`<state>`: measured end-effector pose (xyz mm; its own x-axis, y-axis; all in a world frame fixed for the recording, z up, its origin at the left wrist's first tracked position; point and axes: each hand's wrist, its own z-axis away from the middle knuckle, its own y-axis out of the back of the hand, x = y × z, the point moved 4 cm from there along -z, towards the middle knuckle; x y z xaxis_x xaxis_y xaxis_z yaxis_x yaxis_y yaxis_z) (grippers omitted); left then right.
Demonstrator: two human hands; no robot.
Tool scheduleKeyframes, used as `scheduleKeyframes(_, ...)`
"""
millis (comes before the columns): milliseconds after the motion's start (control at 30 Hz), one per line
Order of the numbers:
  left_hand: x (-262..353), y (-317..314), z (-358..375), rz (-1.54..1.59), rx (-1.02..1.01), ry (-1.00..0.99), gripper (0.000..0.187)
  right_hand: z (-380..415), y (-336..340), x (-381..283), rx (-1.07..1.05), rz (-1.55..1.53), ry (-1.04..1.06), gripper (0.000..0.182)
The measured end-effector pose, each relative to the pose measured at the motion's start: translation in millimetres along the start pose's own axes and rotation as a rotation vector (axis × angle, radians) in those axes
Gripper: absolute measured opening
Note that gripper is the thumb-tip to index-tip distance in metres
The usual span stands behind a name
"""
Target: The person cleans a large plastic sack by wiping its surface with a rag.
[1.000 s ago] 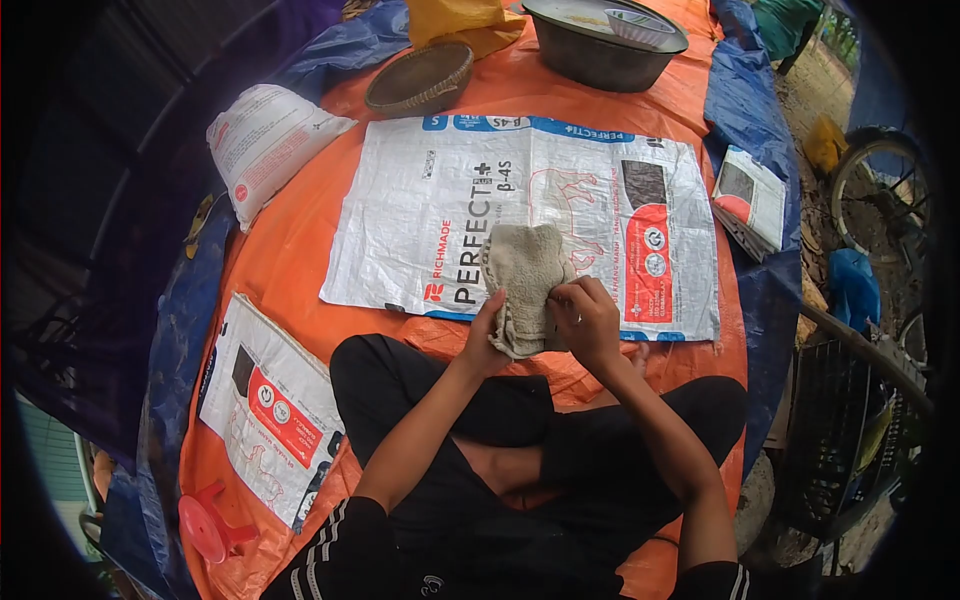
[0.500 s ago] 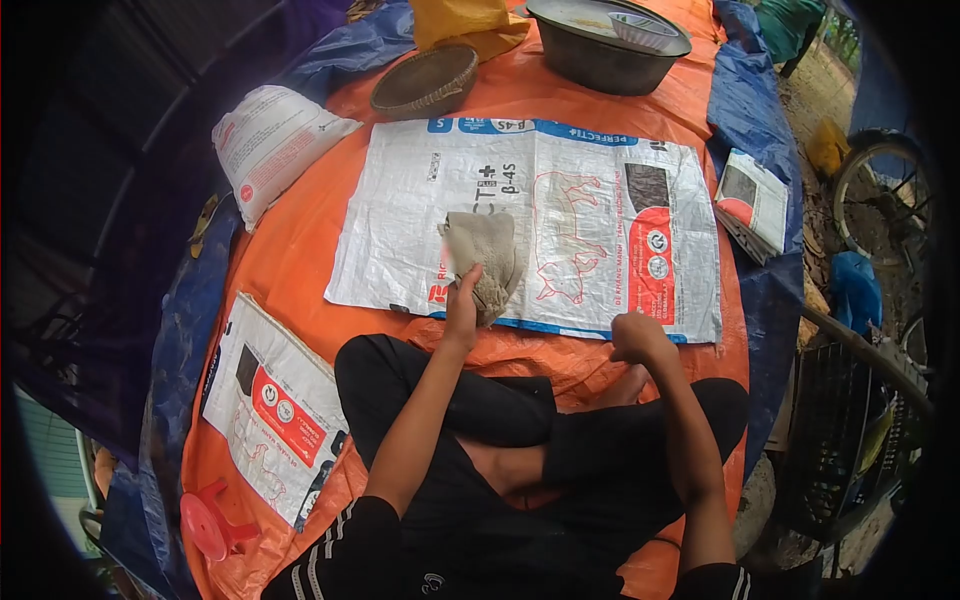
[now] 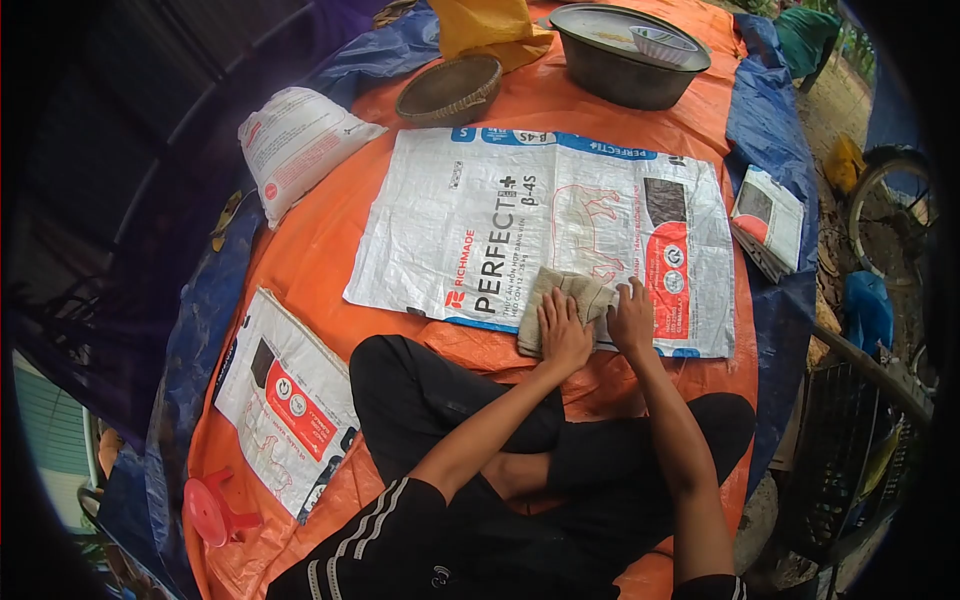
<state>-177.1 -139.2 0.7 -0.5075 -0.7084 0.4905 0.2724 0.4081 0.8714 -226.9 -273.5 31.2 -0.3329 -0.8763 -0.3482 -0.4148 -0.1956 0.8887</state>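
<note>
Head view now has the beige cloth (image 3: 565,300) lying flat at the near edge of the big white feed sack (image 3: 540,230). Half a second back I had it bunched and lifted in my left hand alone over the middle of the sack, with my right hand curled into a loose fist down by my knee. A second back both hands were working it in the air. Now it is down and both hands are on it.

My left hand (image 3: 563,333) lies palm-down on the cloth's near left part, fingers spread and flat, not gripping. My right hand (image 3: 632,318) presses on the cloth's right edge, fingers stretched forward and together, partly over the sack's red panel. The two hands sit just beside each other, both open and flat, clamped on nothing.

The cloth looks folded into a rough rectangle, its near end hanging past the sack onto the orange tarp (image 3: 320,230).

Past the sack I see a woven basket (image 3: 449,89) and a dark metal basin (image 3: 625,55) with a small bowl inside. A filled white bag (image 3: 300,145) sits off to the left, a second printed sack (image 3: 285,400) lies by my left knee, and a red plastic stool (image 3: 210,512) is near the tarp's edge.
</note>
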Motion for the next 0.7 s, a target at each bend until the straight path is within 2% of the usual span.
scheduleKeyframes(167, -13.1, -3.8, 1.9, -0.032, 0.050, 0.022, 0.080, 11.7, -26.3, 20.2, 0.054, 0.024, -0.050, 0.052)
scheduleKeyframes(300, -38.2, 10.9, -10.7, -0.081, 0.092, 0.053, 0.083, 18.7, -41.0, 18.7, 0.079, 0.071, 0.013, 0.057)
scheduleKeyframes(500, -129.6, 65.3, -42.8, -0.224, 0.163, 0.152, 0.081, 14.1, -27.7, 14.1, 0.083, 0.053, -0.058, 0.058)
scheduleKeyframes(567, -161.8, 80.5, -42.7, -0.239, 0.155, 0.240, 0.078, 13.5, -26.5, 14.7, 0.062, 0.063, -0.061, 0.059)
scheduleKeyframes(633, -194.3, 97.6, -39.0, -0.265, 0.143, 0.519, 0.077, 12.8, -24.4, 14.0, 0.062, 0.073, -0.064, 0.058)
scheduleKeyframes(700, -220.0, 111.4, -44.8, -0.329, 0.141, 0.598, 0.077, 11.5, -25.3, 15.0, 0.061, 0.081, -0.061, 0.058)
